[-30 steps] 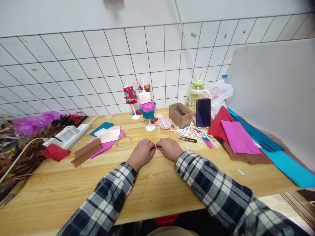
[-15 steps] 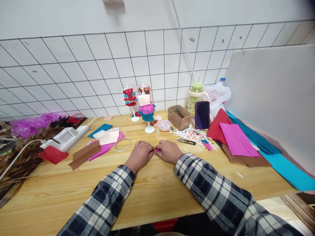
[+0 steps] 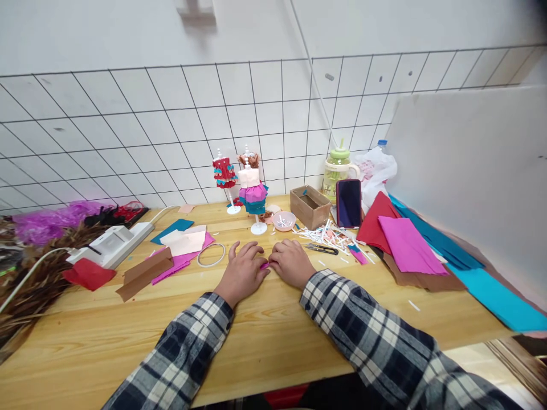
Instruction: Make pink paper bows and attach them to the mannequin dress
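A small piece of bright pink crepe paper point(image 3: 265, 265) lies between my two hands on the wooden table point(image 3: 273, 336). My right hand point(image 3: 293, 263) pinches it, its curled fingers hiding most of it. Beside the paper's left end, my left hand point(image 3: 241, 273) has its fingers spread and the thumb apart, the fingertips at the paper's edge. Behind the hands stand two small dress forms: one in a red ruffled paper dress point(image 3: 224, 173), one in a cream, pink and teal dress point(image 3: 252, 196).
To the right are thread snips point(image 3: 322, 249), paper scraps point(image 3: 329, 232), a pink bowl point(image 3: 284, 221), a cardboard box point(image 3: 311, 208), a phone point(image 3: 348, 203), a green-lidded bottle point(image 3: 337, 171) and folded paper point(image 3: 410, 245). Leftward lie a white ring point(image 3: 211, 265), brown paper point(image 3: 145, 273) and a power strip point(image 3: 113, 245).
My left hand's fingers have loosened and spread, where earlier they were pinched together. My right hand keeps its pinch on the pink paper. The camera view has tilted up slightly.
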